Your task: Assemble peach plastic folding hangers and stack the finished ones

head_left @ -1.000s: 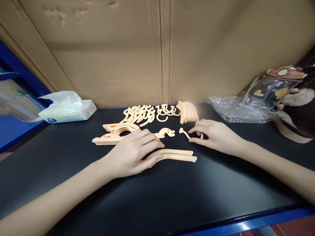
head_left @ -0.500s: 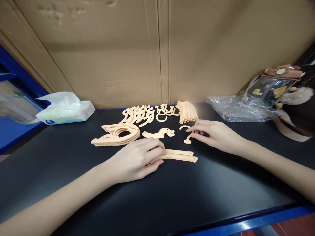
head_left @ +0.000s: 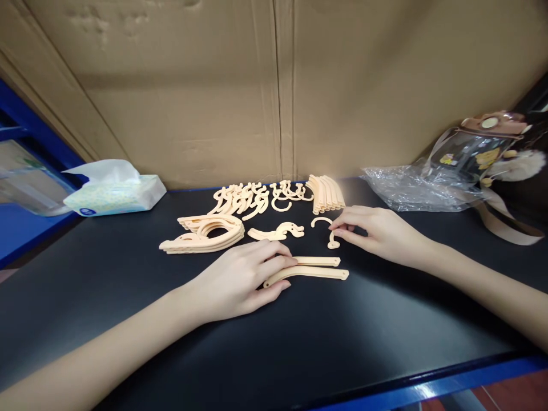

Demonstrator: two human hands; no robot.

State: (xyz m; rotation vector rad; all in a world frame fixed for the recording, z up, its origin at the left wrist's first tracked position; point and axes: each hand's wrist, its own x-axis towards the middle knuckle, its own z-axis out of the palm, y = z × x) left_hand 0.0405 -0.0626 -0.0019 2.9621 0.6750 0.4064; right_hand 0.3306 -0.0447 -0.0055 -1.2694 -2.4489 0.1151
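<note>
Two pale bars (head_left: 317, 273) now spread wider on the black table (head_left: 342, 348), easier to tell apart, under the half-curled left hand (head_left: 250, 278), hold uncertain; right hand (head_left: 366, 229) pinches an open-curved hook (head_left: 333, 240) by thumb and fingertip, just beyond.

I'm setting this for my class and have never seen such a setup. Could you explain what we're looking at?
There is no machine here: these are a person's bare hands, seen by a camera worn on the head, looking forward and down. On the black table lie cream-coloured pieces: a stack at left, a single piece beside it, and more along the back. The left hand rests at two slim strips; the right hand holds a hook by its fingertips. A tissue pack and plastic bag sit further out.
</note>
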